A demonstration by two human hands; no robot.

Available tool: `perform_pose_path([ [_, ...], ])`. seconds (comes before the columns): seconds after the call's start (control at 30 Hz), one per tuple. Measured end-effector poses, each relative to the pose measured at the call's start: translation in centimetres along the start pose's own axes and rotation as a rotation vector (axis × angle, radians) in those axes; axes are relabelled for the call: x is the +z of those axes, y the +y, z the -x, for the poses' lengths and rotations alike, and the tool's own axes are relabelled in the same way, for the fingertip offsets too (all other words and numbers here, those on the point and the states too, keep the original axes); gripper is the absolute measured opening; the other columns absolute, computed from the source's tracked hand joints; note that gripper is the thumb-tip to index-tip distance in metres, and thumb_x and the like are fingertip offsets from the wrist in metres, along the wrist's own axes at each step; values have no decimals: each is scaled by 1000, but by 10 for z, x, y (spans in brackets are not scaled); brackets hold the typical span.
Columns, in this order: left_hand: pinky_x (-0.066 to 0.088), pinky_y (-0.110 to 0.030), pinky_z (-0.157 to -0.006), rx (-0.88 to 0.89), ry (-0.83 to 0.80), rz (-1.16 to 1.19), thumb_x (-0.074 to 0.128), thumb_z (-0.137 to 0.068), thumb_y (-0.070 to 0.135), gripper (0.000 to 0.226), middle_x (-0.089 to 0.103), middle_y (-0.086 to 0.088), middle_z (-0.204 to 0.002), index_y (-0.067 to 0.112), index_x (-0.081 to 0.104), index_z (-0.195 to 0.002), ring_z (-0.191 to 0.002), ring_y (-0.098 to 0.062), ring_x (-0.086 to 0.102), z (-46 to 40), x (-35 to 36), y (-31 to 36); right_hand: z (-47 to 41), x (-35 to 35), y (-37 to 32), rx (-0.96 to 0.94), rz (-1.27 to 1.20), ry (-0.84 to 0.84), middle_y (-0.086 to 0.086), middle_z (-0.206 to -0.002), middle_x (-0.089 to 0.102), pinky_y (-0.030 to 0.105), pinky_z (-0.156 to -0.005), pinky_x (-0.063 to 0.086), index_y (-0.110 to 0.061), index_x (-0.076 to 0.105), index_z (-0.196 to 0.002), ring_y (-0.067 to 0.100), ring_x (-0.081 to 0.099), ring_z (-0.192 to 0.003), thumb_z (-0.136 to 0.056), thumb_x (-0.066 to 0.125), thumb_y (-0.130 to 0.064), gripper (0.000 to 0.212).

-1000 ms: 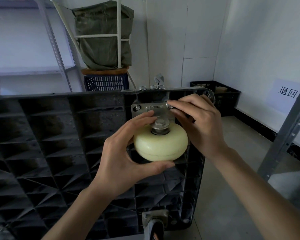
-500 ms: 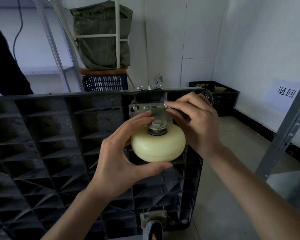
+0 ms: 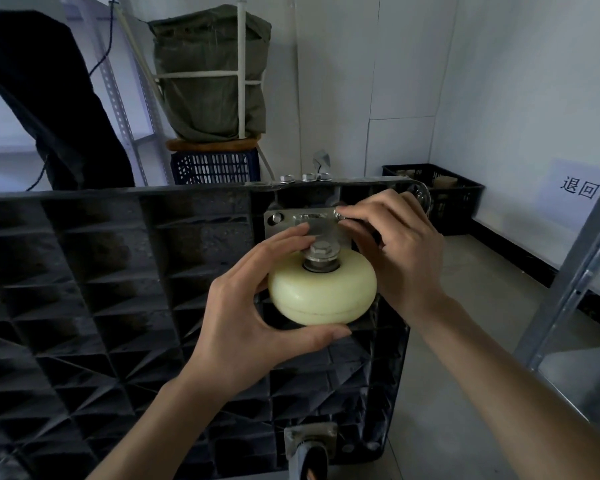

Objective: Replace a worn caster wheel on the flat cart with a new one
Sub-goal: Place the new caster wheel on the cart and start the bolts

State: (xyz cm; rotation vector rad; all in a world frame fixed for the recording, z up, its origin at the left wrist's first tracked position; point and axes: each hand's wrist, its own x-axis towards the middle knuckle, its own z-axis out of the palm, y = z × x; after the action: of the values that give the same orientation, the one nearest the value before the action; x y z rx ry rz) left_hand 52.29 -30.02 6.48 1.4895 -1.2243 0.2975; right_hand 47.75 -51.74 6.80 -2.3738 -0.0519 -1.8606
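Cream caster wheel (image 3: 322,289) at the upper right corner of the upturned flat cart (image 3: 118,289), axle pointing toward the viewer, cupped by the left hand (image 3: 257,306), while the nearer right hand (image 3: 395,251) pinches a bolt (image 3: 338,214) at the mounting plate (image 3: 291,220) directly above.

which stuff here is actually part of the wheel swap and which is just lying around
Part of the job:
cream caster wheel, held by the left hand
mounting plate, right hand pinching a bolt at its corner
upturned black cart
loose nuts on the cart's edge

Just lying about:
green sack
blue crate
black crate
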Motion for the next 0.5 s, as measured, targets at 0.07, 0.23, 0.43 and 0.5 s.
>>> perform_pose_path([
  [0.07, 54, -32, -100, 4, 3, -1, 95, -57, 36, 85, 57, 7, -145, 15, 60, -132, -136, -9, 52, 0, 0, -1, 1, 4, -3, 5, 50, 22, -3, -94, 69, 34, -55, 46, -16, 78, -98, 19, 60, -86, -102, 66, -29, 18],
  [0.23, 53, -28, -101, 5, -8, -1, 96, -59, 36, 86, 57, 6, -145, 13, 59, -133, -136, -9, 52, 0, 0, -2, 4, 9, -5, 4, 117, 49, -1, -92, 67, 28, -52, 38, -13, 74, -95, 19, 59, -86, -102, 64, -29, 20],
  [0.43, 51, -26, -102, 16, -6, 4, 94, -60, 42, 87, 56, 7, -145, 14, 59, -134, -136, -9, 51, 1, 1, -4, 4, 10, -7, 10, 159, 39, -1, -93, 66, 29, -50, 39, -13, 73, -96, 19, 59, -86, -103, 63, -30, 22],
  [0.5, 51, -26, -102, 15, -5, 2, 92, -61, 43, 86, 56, 8, -145, 15, 58, -135, -137, -9, 51, 2, 2, -5, 5, 7, -8, 21, 134, 16, -1, -96, 66, 27, -55, 41, -13, 74, -99, 19, 59, -89, -103, 63, -31, 22],
])
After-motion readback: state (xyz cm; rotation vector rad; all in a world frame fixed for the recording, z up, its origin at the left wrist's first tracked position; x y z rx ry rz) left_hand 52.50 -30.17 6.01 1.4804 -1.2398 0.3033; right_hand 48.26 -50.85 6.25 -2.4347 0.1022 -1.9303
